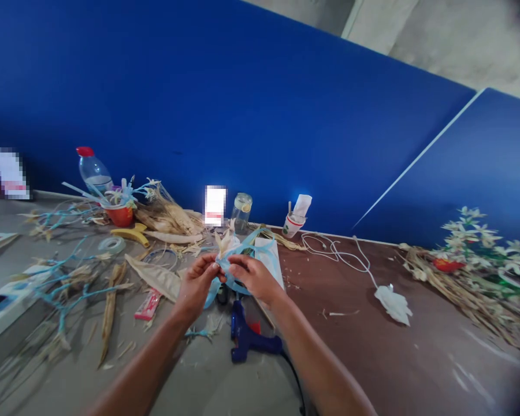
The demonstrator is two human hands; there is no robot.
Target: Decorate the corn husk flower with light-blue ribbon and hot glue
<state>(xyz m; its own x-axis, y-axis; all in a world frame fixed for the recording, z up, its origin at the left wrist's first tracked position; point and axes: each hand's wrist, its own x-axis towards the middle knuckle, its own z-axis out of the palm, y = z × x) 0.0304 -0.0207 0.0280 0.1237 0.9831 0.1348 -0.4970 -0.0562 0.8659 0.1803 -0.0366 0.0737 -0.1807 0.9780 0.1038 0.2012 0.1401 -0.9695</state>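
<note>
Both my hands meet over the middle of the table. My left hand is closed, thumb and fingers pinching the base of a pale flower that looks made of dried husk. Close beside it, my right hand is closed on a light blue ribbon at the flower's base. The ribbon loops up behind the right fingers and hangs below them. Its exact wrap is hidden by my fingertips. Under my right wrist lies a dark blue glue gun, its cord running towards me.
Blue-stemmed flower branches spread at left, near a tape roll and red pot. Dried husks, a bottle, a glass jar and a paper cup line the blue partition. A white cable lies right.
</note>
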